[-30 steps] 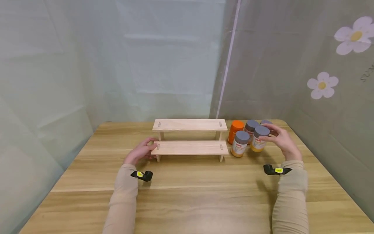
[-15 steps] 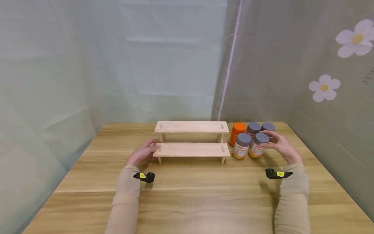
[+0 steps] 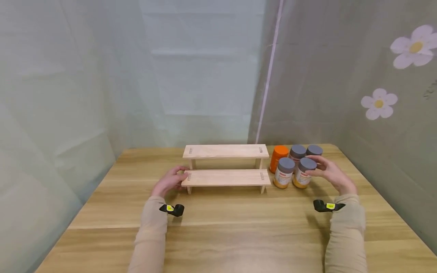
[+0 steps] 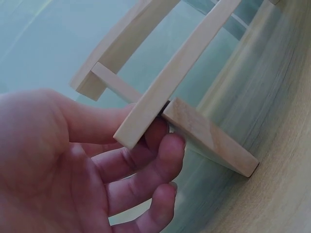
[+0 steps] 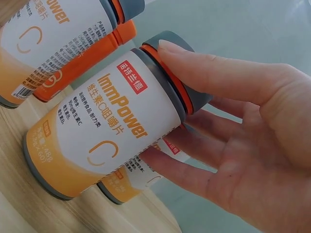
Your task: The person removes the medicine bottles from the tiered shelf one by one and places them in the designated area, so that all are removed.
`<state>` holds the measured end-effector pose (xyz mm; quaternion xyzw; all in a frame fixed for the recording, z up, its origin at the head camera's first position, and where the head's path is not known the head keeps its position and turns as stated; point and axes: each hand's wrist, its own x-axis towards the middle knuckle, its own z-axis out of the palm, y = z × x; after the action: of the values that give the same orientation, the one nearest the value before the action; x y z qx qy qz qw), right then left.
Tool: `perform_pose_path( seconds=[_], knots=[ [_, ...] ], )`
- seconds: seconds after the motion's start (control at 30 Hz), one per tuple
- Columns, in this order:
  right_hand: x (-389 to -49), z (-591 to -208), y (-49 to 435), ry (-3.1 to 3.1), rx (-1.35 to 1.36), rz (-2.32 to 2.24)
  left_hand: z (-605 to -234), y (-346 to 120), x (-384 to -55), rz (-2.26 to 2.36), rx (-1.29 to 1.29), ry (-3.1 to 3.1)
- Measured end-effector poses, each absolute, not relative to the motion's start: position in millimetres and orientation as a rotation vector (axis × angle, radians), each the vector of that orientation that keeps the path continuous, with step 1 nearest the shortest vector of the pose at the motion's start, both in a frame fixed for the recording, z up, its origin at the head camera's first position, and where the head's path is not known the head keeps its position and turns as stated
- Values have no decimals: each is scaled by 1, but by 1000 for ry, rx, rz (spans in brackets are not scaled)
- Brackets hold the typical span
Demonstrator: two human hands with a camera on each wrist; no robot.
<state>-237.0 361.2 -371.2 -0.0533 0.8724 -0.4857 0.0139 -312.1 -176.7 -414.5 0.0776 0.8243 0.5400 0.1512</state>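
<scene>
My left hand (image 3: 169,180) pinches the left end of the lower board (image 3: 225,177) of a two-tier wooden shelf; the left wrist view shows the thumb on one side of the board (image 4: 180,68) and curled fingers under it. At the right, my right hand (image 3: 332,175) holds a supplement bottle (image 3: 302,178) with a grey lid and a white and yellow label. In the right wrist view the thumb lies on the lid of this bottle (image 5: 107,121), with fingers behind it. Its base is close over the table.
A matching bottle (image 3: 283,178) stands just left of the held one. Behind them are an orange bottle (image 3: 278,159) and two more grey-lidded bottles (image 3: 297,151). The shelf's upper board (image 3: 225,151) is at the back of the wooden table (image 3: 232,235), before a curtain.
The bottle in my right hand has come down and toward the front, level with the bottle at its left. My left hand keeps its hold on the shelf. The head view has shifted slightly.
</scene>
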Motion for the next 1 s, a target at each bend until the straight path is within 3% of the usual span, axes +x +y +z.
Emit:
perform_pose_path(
  seconds=[1.0],
  knots=[
    [-250, -374, 353, 2752, -211, -1476, -414, -187, -313, 1460, 250, 2465]
  ],
)
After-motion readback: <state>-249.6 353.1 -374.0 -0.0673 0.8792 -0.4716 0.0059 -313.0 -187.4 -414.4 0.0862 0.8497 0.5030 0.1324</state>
